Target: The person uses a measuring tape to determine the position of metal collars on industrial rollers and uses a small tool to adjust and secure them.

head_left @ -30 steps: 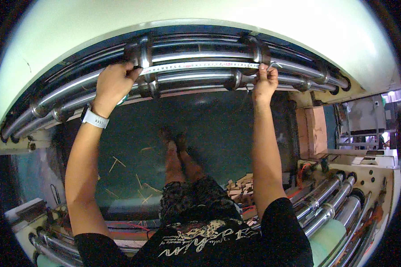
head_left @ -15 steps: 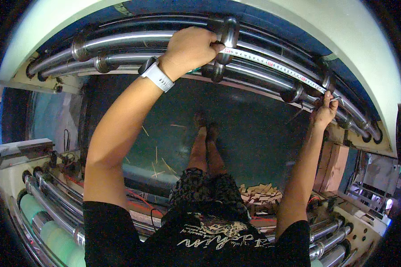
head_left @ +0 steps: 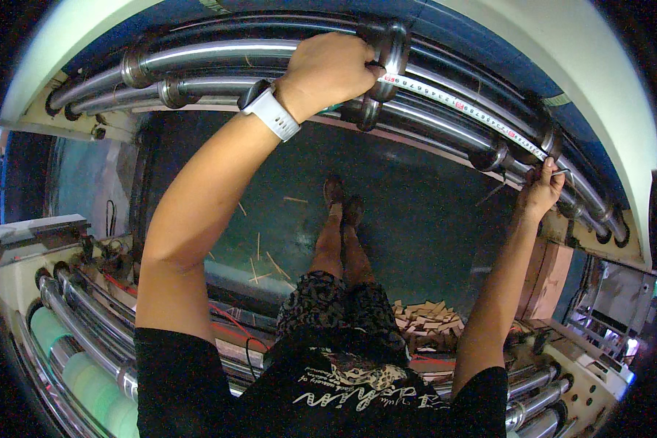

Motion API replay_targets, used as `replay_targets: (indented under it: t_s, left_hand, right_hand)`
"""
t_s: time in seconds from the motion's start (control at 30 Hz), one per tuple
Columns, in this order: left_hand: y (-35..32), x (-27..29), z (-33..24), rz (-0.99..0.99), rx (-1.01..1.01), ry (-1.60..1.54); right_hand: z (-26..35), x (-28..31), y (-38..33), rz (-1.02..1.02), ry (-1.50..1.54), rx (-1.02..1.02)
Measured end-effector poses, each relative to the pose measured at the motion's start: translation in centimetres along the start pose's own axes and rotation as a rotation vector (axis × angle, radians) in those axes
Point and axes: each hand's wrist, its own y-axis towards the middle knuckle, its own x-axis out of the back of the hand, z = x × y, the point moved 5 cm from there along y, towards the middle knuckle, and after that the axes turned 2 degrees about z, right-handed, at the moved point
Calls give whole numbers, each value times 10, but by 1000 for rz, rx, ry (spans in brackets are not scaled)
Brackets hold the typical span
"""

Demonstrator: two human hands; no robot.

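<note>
A white tape measure (head_left: 463, 108) with black and red marks is stretched along the steel shafts at the far side, between two dark collars. My left hand (head_left: 332, 71) is closed on its left end beside the dark collar (head_left: 395, 50); a bit of green shows under the wrist, and the rest of what it grips is hidden. On the right, my right hand (head_left: 543, 191) pinches the other end of the tape beside the right collar (head_left: 551, 139). A thin bent metal rod (head_left: 564, 174) sticks out by its fingers. My left wrist wears a watch with a pale band (head_left: 272, 117).
More shafts and green rollers (head_left: 87, 379) lie behind me on the lower left, others (head_left: 536, 398) on the lower right. Cardboard scraps (head_left: 427, 319) are heaped near my legs, with thin strips (head_left: 257, 255) on the green floor. A brown carton (head_left: 547, 277) stands at the right.
The view has shifted slightly, so the hands and tape appear a little further right. Both hands keep their grip, and the tape stays stretched between the same collars.
</note>
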Motion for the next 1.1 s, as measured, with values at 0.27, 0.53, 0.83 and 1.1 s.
replay_targets:
  t_s: [0.27, 0.53, 0.83, 1.1]
  left_hand:
    - [3, 1, 0, 50, 38, -1]
    - [0, 1, 3, 89, 54, -14]
    - [-11, -2, 8, 5, -171, -70]
    - [-133, -33, 37, 166, -66, -262]
  right_hand:
    - [-1, 1, 3, -12, -6, 28]
    - [-2, -1, -3, -4, 1, -27]
    - [-3, 14, 4, 16, -292, 12]
    - [63, 42, 18, 458, -830, 69]
